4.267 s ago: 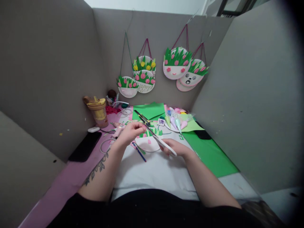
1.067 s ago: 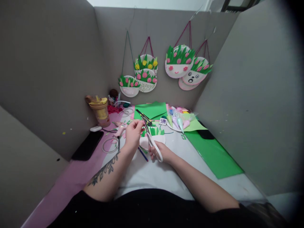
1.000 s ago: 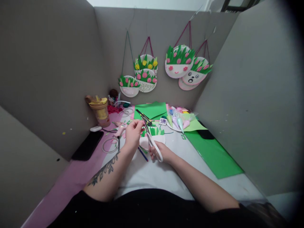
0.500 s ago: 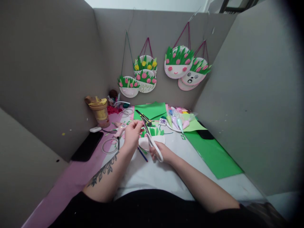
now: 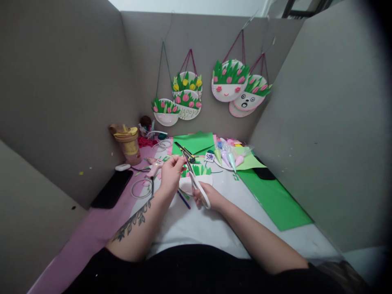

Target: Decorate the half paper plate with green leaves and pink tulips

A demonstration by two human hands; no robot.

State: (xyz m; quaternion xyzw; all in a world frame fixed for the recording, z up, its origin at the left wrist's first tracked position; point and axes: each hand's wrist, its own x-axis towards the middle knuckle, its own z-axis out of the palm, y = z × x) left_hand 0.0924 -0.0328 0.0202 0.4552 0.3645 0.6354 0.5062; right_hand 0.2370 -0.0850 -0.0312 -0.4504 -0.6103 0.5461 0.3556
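Head view: "HAPPY" paper plate (image 5: pixel 187 107)

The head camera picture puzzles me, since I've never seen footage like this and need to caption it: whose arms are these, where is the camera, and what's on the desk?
No machine here: a person wears one camera on their head, looking forward and down, so the arms are their own. The right hand grips white-handled scissors, blades pointing away. The left hand pinches a small piece at the blades, too small to identify. Beneath the hands lies a paper plate craft with green paper grass. On the desk are green paper sheets, a yellow-lidded cup, a black phone and pastel cone bags. Finished plate baskets hang on the grey partition.
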